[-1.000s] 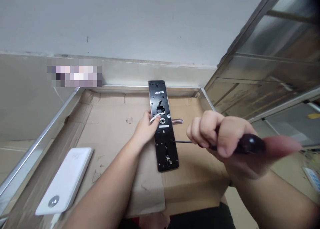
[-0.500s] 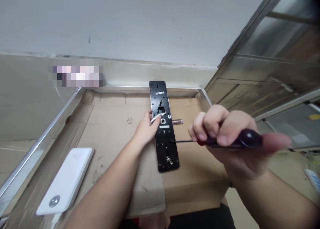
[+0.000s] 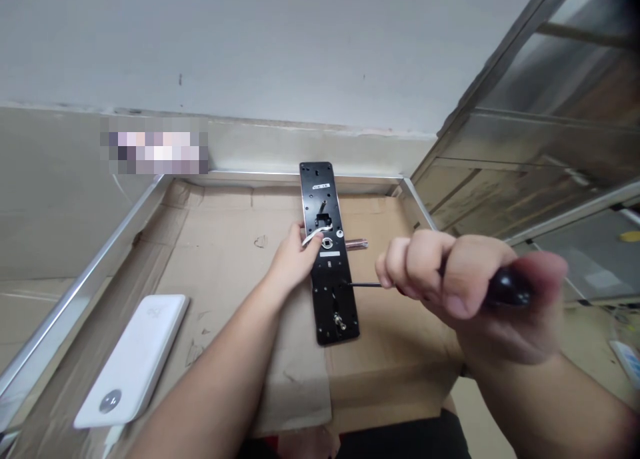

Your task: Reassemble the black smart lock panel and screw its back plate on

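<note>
A long black door lock panel (image 3: 327, 299) lies back side up, with small screws, a square spindle hole and a metal post showing. My left hand (image 3: 293, 259) is closed around its left edge, thumb on top beside a white cable (image 3: 316, 234). In my right fist (image 3: 450, 272) is a screwdriver (image 3: 369, 285) with a dark handle, held nearly level. Its tip meets the panel's lower half close to the right edge. From under the panel's right side sticks out a shiny door handle (image 3: 357, 244).
Cardboard (image 3: 235, 245) lines the metal-framed table (image 3: 107, 255). A white power bank (image 3: 133, 359) with a cable lies at the left. A wall (image 3: 280, 59) rises behind, and a metal-framed cabinet (image 3: 520, 132) stands to the right.
My right hand has turned around the screwdriver handle, knuckles rolling over and thumb drawing in. The tip stays at the same spot. My left hand and the panel have kept their place.
</note>
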`<act>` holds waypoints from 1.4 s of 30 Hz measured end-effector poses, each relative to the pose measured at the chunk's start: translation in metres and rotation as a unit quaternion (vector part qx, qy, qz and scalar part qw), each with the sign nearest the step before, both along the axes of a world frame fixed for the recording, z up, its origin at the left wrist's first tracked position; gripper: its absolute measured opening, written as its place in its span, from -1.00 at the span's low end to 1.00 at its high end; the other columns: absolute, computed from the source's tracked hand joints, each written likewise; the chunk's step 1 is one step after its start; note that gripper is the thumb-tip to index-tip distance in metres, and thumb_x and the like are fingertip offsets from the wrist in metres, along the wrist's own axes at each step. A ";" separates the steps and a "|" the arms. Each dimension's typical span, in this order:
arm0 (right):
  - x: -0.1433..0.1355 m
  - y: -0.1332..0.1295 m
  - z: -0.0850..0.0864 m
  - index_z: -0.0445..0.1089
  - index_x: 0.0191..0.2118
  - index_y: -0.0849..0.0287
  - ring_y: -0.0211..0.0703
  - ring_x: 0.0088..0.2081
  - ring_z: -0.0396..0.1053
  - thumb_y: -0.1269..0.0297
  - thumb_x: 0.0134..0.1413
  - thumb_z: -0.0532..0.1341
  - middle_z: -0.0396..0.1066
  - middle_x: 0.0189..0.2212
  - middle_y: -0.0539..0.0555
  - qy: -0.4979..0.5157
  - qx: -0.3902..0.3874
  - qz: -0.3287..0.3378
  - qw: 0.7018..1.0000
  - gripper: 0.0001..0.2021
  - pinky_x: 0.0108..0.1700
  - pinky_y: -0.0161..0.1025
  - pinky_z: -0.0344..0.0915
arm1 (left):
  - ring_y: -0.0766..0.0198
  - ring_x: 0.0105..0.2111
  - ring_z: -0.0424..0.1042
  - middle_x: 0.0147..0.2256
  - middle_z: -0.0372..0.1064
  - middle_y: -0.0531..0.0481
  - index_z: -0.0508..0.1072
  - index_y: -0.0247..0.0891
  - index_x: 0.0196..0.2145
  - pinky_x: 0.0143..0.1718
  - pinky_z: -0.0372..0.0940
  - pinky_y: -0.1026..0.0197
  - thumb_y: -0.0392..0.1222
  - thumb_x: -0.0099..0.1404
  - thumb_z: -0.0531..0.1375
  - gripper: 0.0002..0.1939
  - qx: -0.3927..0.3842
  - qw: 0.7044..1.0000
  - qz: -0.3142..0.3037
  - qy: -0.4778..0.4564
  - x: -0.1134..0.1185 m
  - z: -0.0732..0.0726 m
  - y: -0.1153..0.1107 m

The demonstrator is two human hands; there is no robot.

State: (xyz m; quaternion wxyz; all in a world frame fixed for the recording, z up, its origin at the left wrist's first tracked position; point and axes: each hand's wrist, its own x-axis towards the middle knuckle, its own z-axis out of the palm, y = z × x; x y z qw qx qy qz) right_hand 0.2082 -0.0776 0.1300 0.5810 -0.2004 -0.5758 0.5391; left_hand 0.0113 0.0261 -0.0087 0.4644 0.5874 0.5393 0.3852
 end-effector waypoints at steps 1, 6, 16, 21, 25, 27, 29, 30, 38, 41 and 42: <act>0.002 -0.002 0.000 0.54 -0.41 0.16 -0.18 -0.49 0.30 -0.01 0.43 0.00 0.29 -0.58 0.01 0.002 -0.013 0.023 1.000 -0.47 -0.28 -0.05 0.33 | -0.01 -0.04 0.53 -0.02 0.52 -0.20 0.32 -0.19 0.11 -0.01 0.38 -0.04 0.15 0.38 0.18 -0.52 0.000 1.000 0.001 0.004 0.000 0.001 0.000; -0.001 -0.010 -0.012 0.45 -0.19 0.02 -0.31 -0.66 0.05 -0.19 0.27 0.16 0.18 -0.69 -0.12 0.029 0.020 0.018 0.999 -0.62 -0.46 -0.19 0.22 | 0.00 -0.02 0.53 0.00 0.51 -0.21 0.30 -0.20 0.13 0.00 0.38 -0.03 0.14 0.39 0.17 -0.51 -0.003 1.000 -0.005 -0.009 0.000 0.002 -0.001; 0.003 -0.003 0.009 0.47 -0.41 0.17 -0.23 -0.53 0.23 -0.11 0.38 0.04 0.23 -0.60 -0.03 -0.009 -0.067 0.023 0.997 -0.48 -0.34 -0.11 0.27 | 0.00 -0.04 0.53 -0.01 0.52 -0.19 0.31 -0.18 0.11 0.01 0.39 -0.06 0.15 0.39 0.17 -0.53 0.003 1.000 -0.004 -0.001 0.000 -0.002 0.000; 0.003 -0.004 -0.004 0.37 -0.24 0.04 -0.34 -0.64 0.02 -0.21 0.15 0.27 0.21 -0.63 -0.12 0.035 -0.026 0.010 0.999 -0.61 -0.46 -0.21 0.13 | -0.02 -0.03 0.53 -0.01 0.51 -0.20 0.29 -0.19 0.13 0.00 0.39 -0.08 0.16 0.40 0.15 -0.51 -0.002 1.000 -0.008 0.013 -0.001 0.000 0.000; -0.007 0.002 -0.007 0.42 -0.24 0.04 -0.24 -0.47 0.28 -0.10 0.01 0.42 0.33 -0.33 -0.01 0.061 0.010 -0.086 0.994 -0.64 -0.43 -0.19 0.25 | -0.03 -0.01 0.52 0.01 0.51 -0.21 0.30 -0.18 0.12 0.02 0.38 -0.09 0.16 0.39 0.17 -0.51 -0.004 1.000 -0.007 0.011 -0.001 0.001 0.000; -0.006 0.004 -0.003 0.50 -0.32 0.12 -0.17 -0.38 0.34 -0.13 0.10 0.35 0.32 -0.33 0.03 0.029 0.011 -0.093 0.995 -0.63 -0.31 -0.11 0.32 | -0.02 -0.02 0.52 0.01 0.51 -0.20 0.31 -0.18 0.12 0.03 0.38 -0.09 0.16 0.39 0.17 -0.52 0.002 1.000 -0.009 0.003 0.000 -0.001 0.000; -0.001 0.004 0.002 0.54 -0.36 0.16 -0.16 -0.41 0.33 -0.14 0.27 0.18 0.32 -0.45 0.03 -0.009 -0.008 -0.044 0.999 -0.55 -0.25 -0.07 0.32 | -0.01 -0.03 0.53 0.00 0.51 -0.20 0.31 -0.19 0.12 0.02 0.39 -0.08 0.15 0.40 0.17 -0.51 0.008 1.000 -0.007 -0.005 0.000 -0.002 0.000; 0.002 0.003 0.003 0.54 -0.36 0.16 -0.20 -0.49 0.29 -0.12 0.35 0.09 0.29 -0.55 0.00 -0.017 -0.027 -0.006 0.999 -0.51 -0.29 -0.08 0.30 | 0.00 -0.03 0.53 0.00 0.51 -0.21 0.31 -0.20 0.12 0.02 0.39 -0.07 0.15 0.40 0.16 -0.51 0.009 1.000 -0.007 -0.008 0.000 -0.002 0.000; -0.004 -0.003 -0.007 0.41 -0.20 0.00 -0.30 -0.58 0.17 -0.12 0.12 0.34 0.33 -0.46 -0.04 0.045 0.026 -0.034 0.998 -0.68 -0.51 -0.25 0.18 | -0.02 -0.01 0.52 0.03 0.50 -0.22 0.29 -0.20 0.15 0.01 0.39 -0.06 0.16 0.40 0.16 -0.49 0.003 1.000 -0.008 0.011 -0.001 0.001 -0.001; -0.009 0.004 -0.003 0.48 -0.32 0.06 -0.20 -0.44 0.32 -0.12 0.06 0.38 0.28 -0.37 0.00 0.049 0.026 -0.084 0.995 -0.66 -0.41 -0.16 0.32 | -0.01 -0.02 0.53 0.02 0.50 -0.22 0.30 -0.19 0.15 0.01 0.39 -0.05 0.16 0.39 0.17 -0.48 0.002 1.000 -0.009 -0.004 -0.001 -0.001 0.000; -0.009 0.006 -0.001 0.50 -0.37 0.09 -0.16 -0.41 0.34 -0.14 0.09 0.34 0.26 -0.40 0.01 0.039 0.020 -0.075 0.996 -0.63 -0.34 -0.10 0.36 | -0.01 -0.02 0.53 0.02 0.50 -0.23 0.30 -0.19 0.15 0.00 0.39 -0.05 0.17 0.39 0.17 -0.48 0.001 1.000 -0.008 -0.005 -0.001 -0.002 0.000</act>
